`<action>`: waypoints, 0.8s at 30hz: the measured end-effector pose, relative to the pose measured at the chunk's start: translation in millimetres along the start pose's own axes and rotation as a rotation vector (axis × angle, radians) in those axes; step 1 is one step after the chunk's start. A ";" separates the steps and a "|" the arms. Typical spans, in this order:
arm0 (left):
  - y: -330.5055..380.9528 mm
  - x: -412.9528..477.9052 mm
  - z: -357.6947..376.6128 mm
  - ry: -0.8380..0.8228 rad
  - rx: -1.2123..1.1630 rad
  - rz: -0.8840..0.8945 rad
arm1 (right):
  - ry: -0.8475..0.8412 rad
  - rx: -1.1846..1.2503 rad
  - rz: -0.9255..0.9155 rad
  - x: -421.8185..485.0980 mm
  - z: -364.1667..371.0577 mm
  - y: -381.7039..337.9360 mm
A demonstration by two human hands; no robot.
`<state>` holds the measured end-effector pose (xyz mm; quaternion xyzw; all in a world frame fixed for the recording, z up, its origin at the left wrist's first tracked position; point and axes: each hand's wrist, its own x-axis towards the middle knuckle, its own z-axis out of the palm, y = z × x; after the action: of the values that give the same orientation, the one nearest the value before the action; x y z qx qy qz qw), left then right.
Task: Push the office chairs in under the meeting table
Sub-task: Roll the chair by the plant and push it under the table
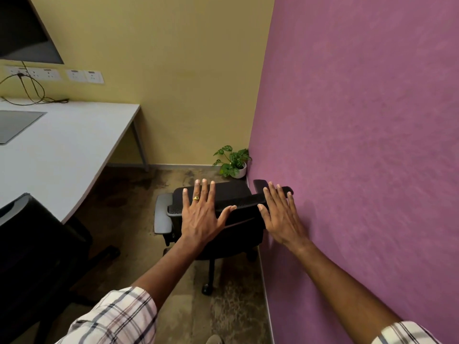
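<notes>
A black mesh-backed office chair [231, 209] with grey armrests is seen against a purple textured wall [360, 145], well apart from the white meeting table [69, 150]. The left hand [202, 214], fingers spread flat, and the right hand [280, 214], likewise flat, are laid over the backrest's top edge. A small potted green plant [233, 161] is set in the corner.

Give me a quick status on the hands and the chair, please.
Left hand and right hand open, flat over the office chair backrest. Chair beside purple wall, clear of meeting table. Potted plant in the corner ahead.
</notes>
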<state>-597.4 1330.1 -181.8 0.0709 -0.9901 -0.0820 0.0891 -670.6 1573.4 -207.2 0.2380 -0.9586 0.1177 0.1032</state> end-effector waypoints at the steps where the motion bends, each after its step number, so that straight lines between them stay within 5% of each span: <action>1: 0.7 1.3 -0.7 -0.006 -0.003 0.009 | -0.004 -0.011 -0.006 -1.0 0.6 4.5; 5: -27.1 28.6 20.3 -0.071 -0.006 -0.058 | -0.048 -0.052 -0.075 24.8 39.1 10.8; 18: -58.6 50.1 51.6 -0.045 -0.122 -0.129 | 0.288 0.180 -0.275 93.4 76.3 24.8; 24: -64.7 76.4 55.6 -0.043 -0.120 -0.221 | 0.266 0.207 -0.330 136.1 89.5 31.1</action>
<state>-674.2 1263.5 -234.5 0.1721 -0.9713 -0.1521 0.0623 -816.0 1516.7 -263.3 0.3831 -0.8675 0.2272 0.2216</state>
